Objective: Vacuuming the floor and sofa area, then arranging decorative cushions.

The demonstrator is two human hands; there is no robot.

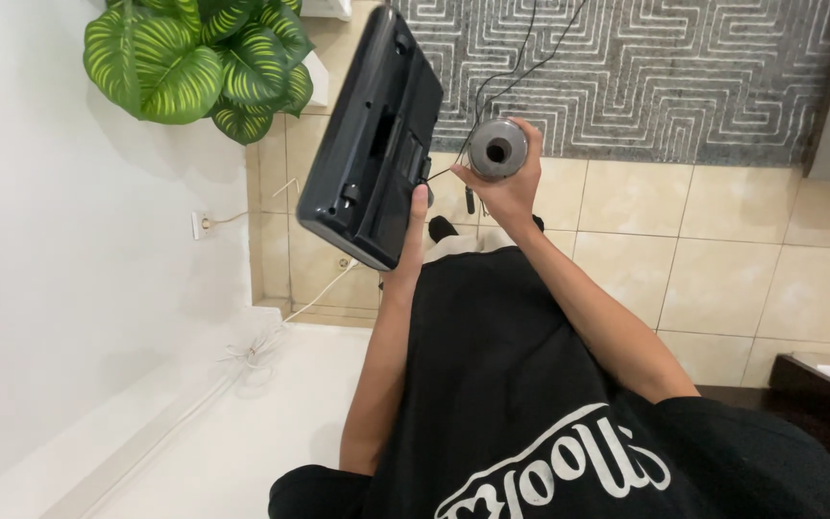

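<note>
A leafy green plant sits at the upper left. The left hand is closed around the lower edge of a black device, holding it up over the tiled floor. Just beside it, the right hand grips a grey round part with thin black cords.

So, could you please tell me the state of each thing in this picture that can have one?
Black plastic box-shaped device: lifted off the floor, tilted, back side toward the camera.
Left hand: gripping the device's lower edge.
Grey round spool-like object: held up, its centre hole facing the camera.
Right hand: closed around the spool.
Thin black cables: hanging slack toward the patterned rug.
White wall socket: a cord plugged in.
</note>
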